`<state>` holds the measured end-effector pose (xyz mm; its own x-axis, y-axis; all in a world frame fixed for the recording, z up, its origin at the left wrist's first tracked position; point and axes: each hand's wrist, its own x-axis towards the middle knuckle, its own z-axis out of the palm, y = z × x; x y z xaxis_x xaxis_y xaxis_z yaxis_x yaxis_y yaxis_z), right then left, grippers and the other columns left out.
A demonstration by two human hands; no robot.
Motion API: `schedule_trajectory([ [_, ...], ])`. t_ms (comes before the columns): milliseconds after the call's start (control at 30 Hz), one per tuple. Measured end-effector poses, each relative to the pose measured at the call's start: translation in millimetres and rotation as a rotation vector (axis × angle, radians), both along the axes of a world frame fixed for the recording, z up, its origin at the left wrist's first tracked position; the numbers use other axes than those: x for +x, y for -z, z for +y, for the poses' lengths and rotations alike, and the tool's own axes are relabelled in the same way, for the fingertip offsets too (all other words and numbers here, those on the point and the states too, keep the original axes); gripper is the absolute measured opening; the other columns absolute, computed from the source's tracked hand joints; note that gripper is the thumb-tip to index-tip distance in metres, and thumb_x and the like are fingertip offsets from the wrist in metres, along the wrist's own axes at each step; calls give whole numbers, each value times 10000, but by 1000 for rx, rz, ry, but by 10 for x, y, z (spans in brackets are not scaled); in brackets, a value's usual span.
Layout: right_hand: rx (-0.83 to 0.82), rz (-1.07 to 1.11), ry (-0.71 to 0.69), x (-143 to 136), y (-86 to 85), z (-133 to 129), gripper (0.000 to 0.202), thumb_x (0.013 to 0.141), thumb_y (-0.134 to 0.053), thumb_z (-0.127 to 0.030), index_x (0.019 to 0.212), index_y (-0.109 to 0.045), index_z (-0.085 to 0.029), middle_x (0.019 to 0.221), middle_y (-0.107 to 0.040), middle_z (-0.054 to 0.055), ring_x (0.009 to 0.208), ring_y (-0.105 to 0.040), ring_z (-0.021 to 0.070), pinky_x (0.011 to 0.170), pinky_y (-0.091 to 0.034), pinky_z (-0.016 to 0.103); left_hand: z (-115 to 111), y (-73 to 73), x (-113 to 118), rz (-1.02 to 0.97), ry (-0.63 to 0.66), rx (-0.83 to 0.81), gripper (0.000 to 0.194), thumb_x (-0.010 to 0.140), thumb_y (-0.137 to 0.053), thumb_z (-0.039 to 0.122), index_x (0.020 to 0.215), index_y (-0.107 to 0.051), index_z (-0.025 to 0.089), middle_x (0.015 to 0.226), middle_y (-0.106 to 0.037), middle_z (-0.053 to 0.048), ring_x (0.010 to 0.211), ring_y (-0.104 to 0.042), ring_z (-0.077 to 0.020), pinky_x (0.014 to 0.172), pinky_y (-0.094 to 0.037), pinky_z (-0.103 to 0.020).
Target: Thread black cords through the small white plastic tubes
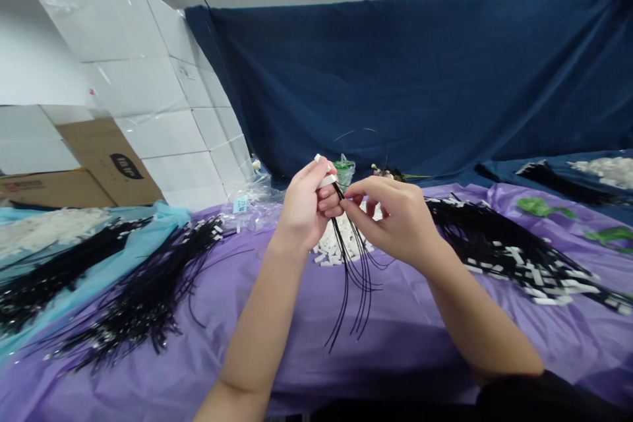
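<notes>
Two piles of black cords (143, 297) lie at left; the outer one, on a light-blue sheet (163, 217), and the pale heap (54, 227) above it are cut off by the left edge. Next, a clear plastic bag (267, 196) shows a blue label (240, 204), its print too small to read. At centre, the left hand (309, 201) is closed, fingers curled around the upper part of a bundle of black strands (347, 268) above the purple-covered tabletop (222, 369). White tabs (327, 180) show at its fingers, which hide how they join the strands. Beyond, a white heap (325, 245) is partly covered by the hands. The right hand (395, 214) has thumb and forefinger drawn together on the strands; how many it pinches cannot be told. A dark sleeve (539, 399) leaves the lower edge. Farther right, a pile of white-tagged cords (519, 250) is cut off by the right edge.
</notes>
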<state>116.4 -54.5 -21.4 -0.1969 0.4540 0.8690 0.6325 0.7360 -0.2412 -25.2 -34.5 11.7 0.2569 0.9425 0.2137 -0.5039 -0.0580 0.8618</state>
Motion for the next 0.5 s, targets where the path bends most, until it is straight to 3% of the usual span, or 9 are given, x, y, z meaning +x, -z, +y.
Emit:
schedule_trajectory([
  [200,-85,-12,-3,2,-22,13,66,824,-561,-176,785,-614,-180,704,-652,-21,533,-514,80,534,-348,234,5,20,34,12,0,3,273,898,-594,370,749,-480,172,498,-323,92,359,-300,-12,380,-257,-135],
  [500,-380,189,-294,66,-61,70,112,922,-491,-216,815,-505,-186,590,-435,-66,501,-385,66,472,-305,204,30,8,-13,82,-20,54,254,904,-577,348,745,-476,178,494,-307,96,351,-254,-12,381,-224,-139],
])
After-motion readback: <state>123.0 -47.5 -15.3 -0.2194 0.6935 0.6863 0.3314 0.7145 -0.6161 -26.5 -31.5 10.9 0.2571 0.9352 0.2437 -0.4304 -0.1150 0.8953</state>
